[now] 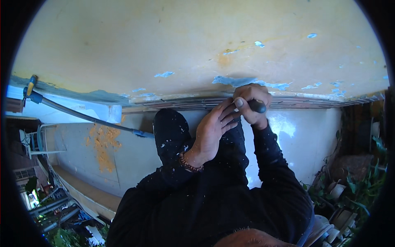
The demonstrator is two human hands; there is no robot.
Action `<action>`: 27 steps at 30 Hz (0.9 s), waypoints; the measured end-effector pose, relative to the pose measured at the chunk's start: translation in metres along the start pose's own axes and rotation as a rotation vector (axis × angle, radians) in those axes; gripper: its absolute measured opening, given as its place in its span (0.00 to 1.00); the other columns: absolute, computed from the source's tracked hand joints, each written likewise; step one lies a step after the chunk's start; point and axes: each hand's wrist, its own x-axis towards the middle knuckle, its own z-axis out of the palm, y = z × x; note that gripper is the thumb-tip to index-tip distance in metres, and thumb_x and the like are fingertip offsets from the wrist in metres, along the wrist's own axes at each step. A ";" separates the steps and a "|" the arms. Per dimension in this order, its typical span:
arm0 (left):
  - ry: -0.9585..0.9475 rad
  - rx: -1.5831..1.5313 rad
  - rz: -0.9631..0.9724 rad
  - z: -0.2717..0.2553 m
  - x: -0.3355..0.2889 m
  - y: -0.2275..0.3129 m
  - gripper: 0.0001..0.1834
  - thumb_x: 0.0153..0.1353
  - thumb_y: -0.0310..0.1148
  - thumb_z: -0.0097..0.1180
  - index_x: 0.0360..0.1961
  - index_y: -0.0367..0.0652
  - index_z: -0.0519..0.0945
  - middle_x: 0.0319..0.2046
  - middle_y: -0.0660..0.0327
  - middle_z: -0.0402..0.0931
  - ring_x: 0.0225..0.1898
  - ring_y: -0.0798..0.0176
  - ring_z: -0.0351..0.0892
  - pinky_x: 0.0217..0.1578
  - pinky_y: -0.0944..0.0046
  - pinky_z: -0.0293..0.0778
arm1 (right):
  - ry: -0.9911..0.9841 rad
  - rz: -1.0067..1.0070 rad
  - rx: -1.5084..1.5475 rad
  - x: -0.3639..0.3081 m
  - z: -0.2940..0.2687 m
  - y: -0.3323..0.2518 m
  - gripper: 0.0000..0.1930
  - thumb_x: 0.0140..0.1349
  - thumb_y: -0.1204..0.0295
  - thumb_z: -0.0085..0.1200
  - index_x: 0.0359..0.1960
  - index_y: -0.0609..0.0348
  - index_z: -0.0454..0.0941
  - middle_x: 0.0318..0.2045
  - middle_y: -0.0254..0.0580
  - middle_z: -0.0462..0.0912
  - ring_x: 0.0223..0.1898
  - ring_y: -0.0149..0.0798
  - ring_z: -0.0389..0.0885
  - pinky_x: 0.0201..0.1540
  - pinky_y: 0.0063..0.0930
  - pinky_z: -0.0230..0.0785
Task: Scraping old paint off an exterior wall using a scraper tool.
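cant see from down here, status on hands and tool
Right hand gripping dark tool handle at wall base. Left hand steadying it. Nothing blocking.

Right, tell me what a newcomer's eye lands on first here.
The two hands meeting at the middle: the right hand is closed around a dark tool handle, and the left hand, a bead bracelet at its wrist, touches it. Above them spreads a yellow wall with paint flaked off to blue along its lower edge. At left, a long pole slants down.
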 end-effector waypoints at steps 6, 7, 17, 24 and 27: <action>0.049 0.063 -0.077 -0.001 -0.010 0.002 0.32 0.80 0.52 0.38 0.75 0.41 0.65 0.71 0.54 0.69 0.66 0.61 0.73 0.65 0.59 0.67 | -0.094 -0.545 0.148 -0.005 -0.016 -0.061 0.12 0.62 0.70 0.61 0.24 0.59 0.72 0.17 0.37 0.74 0.14 0.38 0.72 0.21 0.35 0.70; -0.026 -0.012 -0.102 0.000 -0.009 0.003 0.31 0.81 0.52 0.37 0.73 0.40 0.66 0.67 0.54 0.72 0.64 0.61 0.75 0.64 0.60 0.69 | -0.080 -0.560 0.072 -0.006 -0.014 -0.063 0.12 0.62 0.71 0.62 0.24 0.59 0.72 0.17 0.36 0.74 0.15 0.38 0.73 0.21 0.35 0.71; -0.092 0.206 0.019 -0.033 0.029 -0.027 0.15 0.77 0.34 0.54 0.56 0.35 0.80 0.47 0.60 0.83 0.47 0.71 0.81 0.49 0.71 0.79 | 0.172 0.071 -0.495 -0.124 0.052 -0.070 0.27 0.55 0.65 0.74 0.52 0.56 0.73 0.60 0.53 0.68 0.67 0.56 0.65 0.68 0.53 0.63; -0.145 0.625 0.304 -0.018 0.044 -0.040 0.18 0.81 0.35 0.45 0.54 0.31 0.80 0.47 0.53 0.87 0.46 0.69 0.83 0.49 0.70 0.77 | 0.425 0.729 0.380 -0.157 0.081 -0.045 0.14 0.81 0.67 0.42 0.61 0.58 0.64 0.42 0.35 0.73 0.33 0.24 0.73 0.34 0.19 0.70; -0.054 0.733 0.377 -0.025 0.048 -0.044 0.18 0.81 0.35 0.44 0.54 0.31 0.80 0.47 0.53 0.87 0.43 0.69 0.83 0.47 0.68 0.78 | 0.407 0.797 0.531 -0.160 0.091 -0.016 0.16 0.83 0.55 0.38 0.49 0.53 0.72 0.28 0.22 0.67 0.26 0.19 0.63 0.27 0.16 0.56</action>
